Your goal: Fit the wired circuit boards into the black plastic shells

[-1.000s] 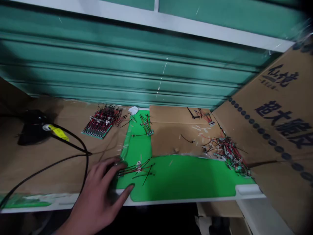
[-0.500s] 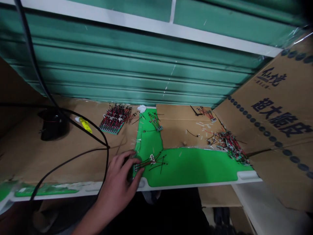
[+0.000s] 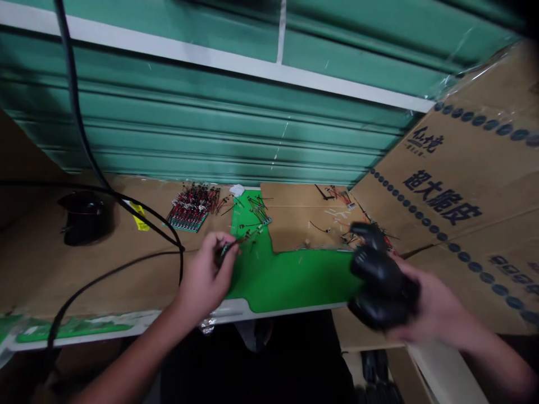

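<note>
My left hand [image 3: 208, 269] is closed around a small wired circuit board [image 3: 224, 248], raised over the edge where the cardboard meets the green tabletop. Dark and red wires stick out to the right of its fingers. On the right, my right hand [image 3: 429, 303] grips several glossy black plastic shells [image 3: 381, 275], blurred by motion, above the right end of the table. A similar black shell [image 3: 84, 217] rests on the cardboard at far left. Small boards with wires [image 3: 260, 210] lie on the green surface beyond my left hand.
A dense block of wired boards [image 3: 189, 207] sits on the left cardboard. Black cables [image 3: 126, 255] loop across that side. Wired pieces [image 3: 343, 196] and clippings lie on the right cardboard sheet [image 3: 290, 221]. A printed carton [image 3: 455, 224] walls the right; green slats [image 3: 202, 123] stand behind.
My left hand has lifted the wired board off the table. My right hand has come into view from the right with the black shells. The view has shifted slightly.
</note>
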{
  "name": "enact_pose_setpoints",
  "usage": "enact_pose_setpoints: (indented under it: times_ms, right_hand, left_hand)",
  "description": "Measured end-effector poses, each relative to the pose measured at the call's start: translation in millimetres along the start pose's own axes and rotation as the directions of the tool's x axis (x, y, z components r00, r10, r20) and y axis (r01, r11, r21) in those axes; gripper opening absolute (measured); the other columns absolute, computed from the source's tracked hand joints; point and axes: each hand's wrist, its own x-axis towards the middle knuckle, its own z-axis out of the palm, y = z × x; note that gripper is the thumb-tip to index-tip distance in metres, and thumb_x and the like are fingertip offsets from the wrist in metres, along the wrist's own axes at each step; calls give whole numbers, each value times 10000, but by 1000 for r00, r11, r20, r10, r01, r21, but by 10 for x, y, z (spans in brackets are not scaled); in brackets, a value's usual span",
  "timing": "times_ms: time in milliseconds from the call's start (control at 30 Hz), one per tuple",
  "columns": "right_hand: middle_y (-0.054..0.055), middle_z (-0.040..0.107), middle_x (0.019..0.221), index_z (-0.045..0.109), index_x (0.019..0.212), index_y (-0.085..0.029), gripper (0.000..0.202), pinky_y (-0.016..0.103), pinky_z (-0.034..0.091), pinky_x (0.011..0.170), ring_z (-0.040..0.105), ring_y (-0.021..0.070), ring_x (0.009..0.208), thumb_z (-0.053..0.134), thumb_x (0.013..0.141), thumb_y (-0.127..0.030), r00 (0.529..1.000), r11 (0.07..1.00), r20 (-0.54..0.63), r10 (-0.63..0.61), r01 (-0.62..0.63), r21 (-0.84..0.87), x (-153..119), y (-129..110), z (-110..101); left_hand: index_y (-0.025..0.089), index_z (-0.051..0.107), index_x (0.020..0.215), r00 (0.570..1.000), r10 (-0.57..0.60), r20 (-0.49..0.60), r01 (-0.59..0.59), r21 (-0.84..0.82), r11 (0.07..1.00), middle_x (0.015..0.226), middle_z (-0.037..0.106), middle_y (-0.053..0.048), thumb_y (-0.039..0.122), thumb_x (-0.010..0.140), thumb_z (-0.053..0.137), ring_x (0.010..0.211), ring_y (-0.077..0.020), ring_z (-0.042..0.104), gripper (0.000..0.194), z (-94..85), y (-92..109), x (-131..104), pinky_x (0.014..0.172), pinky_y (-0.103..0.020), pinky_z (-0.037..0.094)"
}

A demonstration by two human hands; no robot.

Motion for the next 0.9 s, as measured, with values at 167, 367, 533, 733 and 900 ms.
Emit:
enact_pose_setpoints:
  times_ms: [167, 367, 533, 733, 900]
  right_hand:
    - [98, 806, 1208, 766, 1278, -168, 892, 465, 604, 1028, 764, 360, 1109, 1070, 482, -430, 999, 999, 33, 42, -43, 32, 1481, 147, -67]
    - [61, 825, 1125, 807, 1163, -187, 790, 435, 599, 1017, 767, 330, 1086, 1060, 460, -442, 996, 999, 78, 50, -48, -23, 2403, 301, 128]
    - [62, 825, 1131, 799, 1170, -188, 776, 420, 603, 1005, 774, 321, 1078, 1053, 481, -441, 992, 998, 124, 37, -42, 44, 2458, 462, 256]
    - [77, 809, 1166, 777, 1229, -205, 795, 438, 598, 1005, 762, 330, 1084, 1035, 542, -512, 993, 998, 106, 55, -53, -22, 2410, 648, 270]
    - [146, 750, 1237, 755, 1229, -171, 818, 468, 565, 994, 711, 355, 1112, 948, 625, -688, 995, 968, 72, 66, -46, -247, 2397, 706, 215]
  left_hand:
    - [229, 564, 1080, 994, 20, -105, -49, -288, 956, 912, 760, -56, 319, 935, 729, 811, -216, 714, 238, 179, 17, 852, 707, -308, 504]
    - [226, 539, 966, 980, -146, -135, 53, -533, 844, 872, 787, -57, 239, 818, 784, 673, -178, 688, 286, 167, -106, 1583, 645, -286, 501]
    - [212, 544, 937, 989, -142, -33, 98, -575, 813, 897, 823, -92, 355, 766, 862, 660, -169, 713, 388, 254, -252, 1440, 630, -268, 503]
    - [229, 518, 918, 986, -124, 112, 165, -541, 825, 853, 827, -80, 468, 796, 860, 585, -182, 705, 435, 439, -270, 1167, 534, -265, 466]
    - [227, 515, 918, 982, -126, 143, 184, -542, 820, 849, 825, -62, 437, 823, 837, 584, -161, 694, 396, 472, -234, 1087, 519, -241, 449]
